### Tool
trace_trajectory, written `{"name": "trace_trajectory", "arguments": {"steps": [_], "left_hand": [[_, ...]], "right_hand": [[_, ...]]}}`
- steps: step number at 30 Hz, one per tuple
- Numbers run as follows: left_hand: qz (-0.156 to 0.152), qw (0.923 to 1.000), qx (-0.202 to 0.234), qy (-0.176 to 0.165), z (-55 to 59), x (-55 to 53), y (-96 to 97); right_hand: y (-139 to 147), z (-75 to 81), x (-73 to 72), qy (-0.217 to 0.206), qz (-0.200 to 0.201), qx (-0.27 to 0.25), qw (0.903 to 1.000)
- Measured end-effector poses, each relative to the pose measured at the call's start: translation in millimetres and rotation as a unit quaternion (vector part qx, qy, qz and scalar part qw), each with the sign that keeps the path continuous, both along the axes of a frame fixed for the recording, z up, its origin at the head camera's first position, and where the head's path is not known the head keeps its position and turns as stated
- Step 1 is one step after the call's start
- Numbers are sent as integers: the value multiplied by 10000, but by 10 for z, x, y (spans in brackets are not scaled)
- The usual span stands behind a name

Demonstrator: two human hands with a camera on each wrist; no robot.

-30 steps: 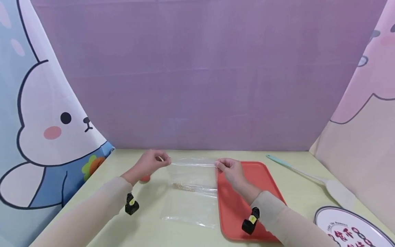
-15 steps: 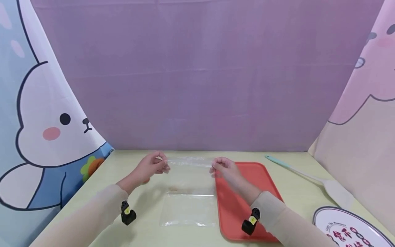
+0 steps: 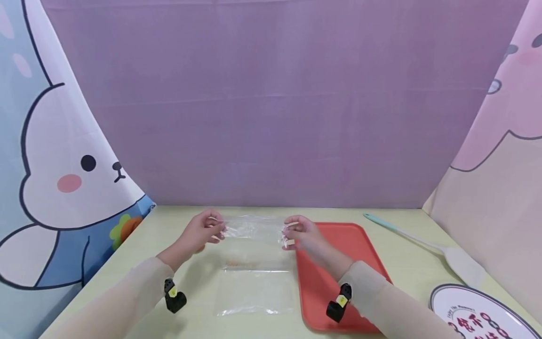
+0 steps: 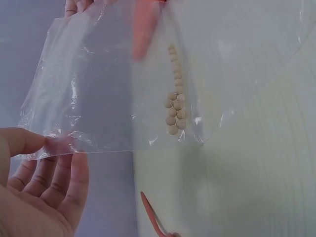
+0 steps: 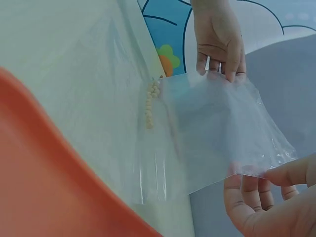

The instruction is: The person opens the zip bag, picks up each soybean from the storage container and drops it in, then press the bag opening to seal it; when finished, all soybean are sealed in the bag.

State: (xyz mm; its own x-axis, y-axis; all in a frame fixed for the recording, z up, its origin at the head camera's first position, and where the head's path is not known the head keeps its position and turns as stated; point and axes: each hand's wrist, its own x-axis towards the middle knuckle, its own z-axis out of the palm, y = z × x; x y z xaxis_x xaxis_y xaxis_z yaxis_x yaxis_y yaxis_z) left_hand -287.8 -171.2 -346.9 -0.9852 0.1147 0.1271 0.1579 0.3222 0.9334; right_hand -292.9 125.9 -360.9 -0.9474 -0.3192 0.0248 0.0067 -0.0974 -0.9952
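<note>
A clear plastic bag [image 3: 254, 230] is stretched between both hands above the table. My left hand [image 3: 203, 230] pinches its left edge between thumb and fingers, and my right hand [image 3: 302, 233] pinches the right edge the same way. Small round beige balls [image 4: 175, 111], like beans, lie in a line inside along a crease low in the bag. Below that crease, clear plastic [image 3: 254, 292] lies spread on the table. From the right wrist, the balls [image 5: 150, 106] show nearer the left hand [image 5: 219, 42].
A red-orange tray [image 3: 343, 278] lies right of the bag, partly under the right forearm. Beyond it are a turner [image 3: 461, 263] with a mint handle and a white plate [image 3: 478, 310] with red characters. Near the left hand lies a small red-orange object [image 4: 150, 210].
Both hands have shifted slightly left and closer together. The bag's upper part, pulled straight earlier, is now looser and wrinkled, with more fingers behind its edges.
</note>
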Motion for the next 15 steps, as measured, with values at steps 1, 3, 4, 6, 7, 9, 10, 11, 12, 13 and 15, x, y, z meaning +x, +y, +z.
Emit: {"name": "trace_trajectory", "arguments": {"steps": [1, 3, 4, 6, 7, 9, 10, 11, 12, 13, 15], "left_hand": [[41, 10000, 2, -27, -11, -10, -1], [104, 9999, -2, -53, -41, -40, -2], [133, 9999, 14, -64, -61, -61, -1], [177, 9998, 47, -87, -103, -112, -1], [187, 9998, 56, -102, -127, -139, -3], [201, 9997, 86, -133, -176, -184, 3], [209, 9996, 117, -146, -199, -210, 12], [220, 9995, 133, -159, -222, -233, 19], [241, 9995, 152, -165, -243, -252, 28], [261, 9994, 170, -178, -261, -269, 38], [303, 9991, 230, -184, -296, -304, 58]], "right_hand": [[-17, -3, -15, -62, -49, 15, 10000], [-48, -15, -56, -173, -191, 26, 9997], [-61, -21, -80, -221, -274, 31, 9994], [-85, -38, -131, -281, -458, 56, 9985], [-95, -47, -157, -310, -552, 69, 9980], [-104, -75, -205, -323, -689, 135, 9970], [-103, -82, -228, -328, -748, 173, 9965], [-102, -88, -247, -340, -797, 214, 9960], [-100, -92, -265, -377, -842, 265, 9954], [-99, -98, -283, -403, -878, 319, 9948], [-100, -103, -311, -467, -962, 395, 9935]]}}
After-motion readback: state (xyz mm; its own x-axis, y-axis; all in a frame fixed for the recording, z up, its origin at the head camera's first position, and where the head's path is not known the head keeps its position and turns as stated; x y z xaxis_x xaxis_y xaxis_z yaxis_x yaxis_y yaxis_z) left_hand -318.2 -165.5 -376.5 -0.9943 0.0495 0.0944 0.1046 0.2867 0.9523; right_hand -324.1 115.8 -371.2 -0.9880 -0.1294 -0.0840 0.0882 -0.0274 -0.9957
